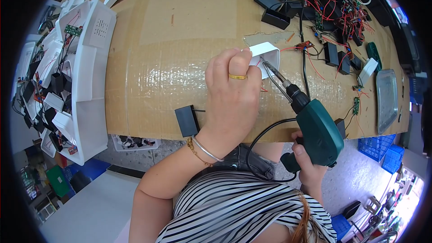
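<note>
My left hand (pixel 234 87), with a ring and bracelets, is closed over a small white plastic housing (pixel 268 51) on the cardboard tabletop. Its fingertips are hidden behind the knuckles. In my right hand (pixel 306 159) is the grip of a green soldering gun (pixel 319 130), held at the table's front edge. The gun's thin metal tip (pixel 272 69) reaches into the open side of the housing, near a short red wire. Whether the tip touches anything inside cannot be seen. Just left of my left wrist lies a black box (pixel 186 120), whose wire runs under that hand.
A white bin (pixel 90 85) full of housings, boards and wires stands at the left edge. Black boxes with tangled red wires (pixel 333 13) pile up at the far right. A grey tray (pixel 387 101) lies right; the gun's black cord (pixel 256 144) loops near my lap.
</note>
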The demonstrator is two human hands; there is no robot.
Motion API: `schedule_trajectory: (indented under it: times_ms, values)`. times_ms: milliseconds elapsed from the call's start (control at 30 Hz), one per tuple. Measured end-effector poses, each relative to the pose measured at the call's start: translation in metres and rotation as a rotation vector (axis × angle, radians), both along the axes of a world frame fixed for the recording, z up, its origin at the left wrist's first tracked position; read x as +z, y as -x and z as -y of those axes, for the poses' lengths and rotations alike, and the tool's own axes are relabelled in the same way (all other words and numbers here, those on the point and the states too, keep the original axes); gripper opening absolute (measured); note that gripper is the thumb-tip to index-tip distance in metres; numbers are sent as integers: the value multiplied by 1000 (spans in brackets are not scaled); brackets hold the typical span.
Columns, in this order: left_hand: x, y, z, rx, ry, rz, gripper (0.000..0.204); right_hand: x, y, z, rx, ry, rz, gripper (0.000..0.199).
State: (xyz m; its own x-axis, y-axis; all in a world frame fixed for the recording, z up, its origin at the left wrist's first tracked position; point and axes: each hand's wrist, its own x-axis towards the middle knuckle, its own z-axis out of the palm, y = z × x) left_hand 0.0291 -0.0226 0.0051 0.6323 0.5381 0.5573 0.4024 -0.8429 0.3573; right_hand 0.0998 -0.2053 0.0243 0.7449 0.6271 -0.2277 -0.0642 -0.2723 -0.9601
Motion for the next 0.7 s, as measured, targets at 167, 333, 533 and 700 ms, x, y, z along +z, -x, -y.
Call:
schedule_trajectory:
  times_ms: [167, 333, 533, 700]
  values:
    - [1, 1, 0, -6, 7, -5, 13, -3, -2, 4, 43, 28, 26, 40]
    - [1, 2, 1, -16, 25, -14, 15, -4, -2, 0, -37, -94, -45, 49]
    - [1, 2, 0, -16, 15, -2, 17, -13, -9, 15, 77, -226, -99, 51]
    - [1, 1, 0, -16, 16, -14, 21, -16, -8, 16, 72, -284, -103, 51]
